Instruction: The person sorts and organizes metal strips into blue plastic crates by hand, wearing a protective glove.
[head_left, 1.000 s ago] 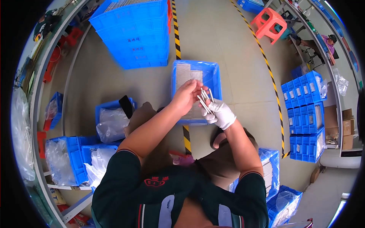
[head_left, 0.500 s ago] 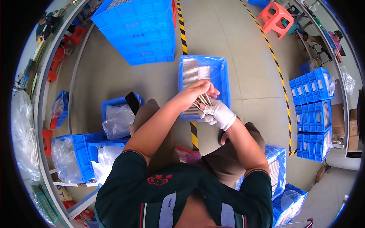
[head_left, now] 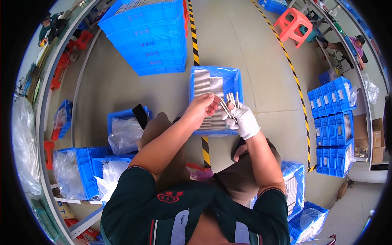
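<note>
A loose bunch of slim metal rods (head_left: 227, 109) fans out above the near half of a blue crate (head_left: 233, 85), gripped in the white-gloved right hand (head_left: 246, 122), whose fingers are closed around them. The bare left hand (head_left: 200, 109) is just left of the bunch, fingers curled inward; whether it pinches a rod, I cannot tell. Beneath both hands, the plastic-lined crate holds packed rows of rods (head_left: 201, 85), with its far right part bare. Farther left rises a stack of blue crates (head_left: 157, 55); near left, a black phone (head_left: 140, 116) lies beside a clear bag (head_left: 124, 134). Far right stands a red stool (head_left: 295, 25).
</note>
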